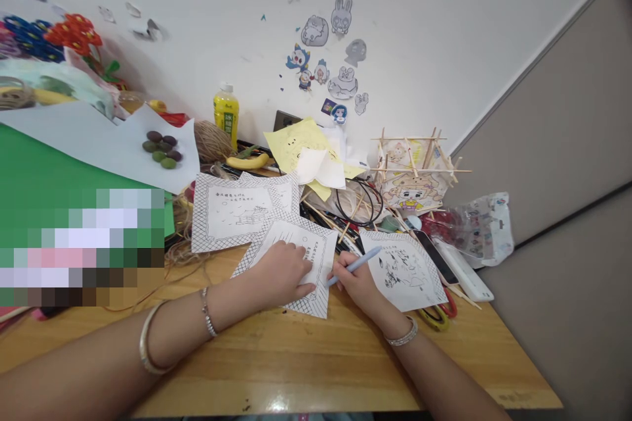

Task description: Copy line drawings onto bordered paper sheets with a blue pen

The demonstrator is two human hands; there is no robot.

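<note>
My right hand (353,279) grips a light blue pen (363,260), its tip at the right edge of a drawn paper card (322,279). That card has a hatched border, some writing and line drawing. My left hand (284,271) lies on the same card with its fingers stretched out, covering much of it. Behind it, another bordered card (232,214) shows a line drawing of a building and overlaps a further sheet. Right of my right hand lies a card with darker ink drawing (407,273).
A yellow drink bottle (226,115), twine ball (213,139), toy banana (247,162) and yellow paper (291,138) stand or lie behind. At right are a stick-framed lantern (415,174), phone (437,256), scissors handles (434,320) and plastic bag (486,230). Olive-like pieces (162,148) lie at left.
</note>
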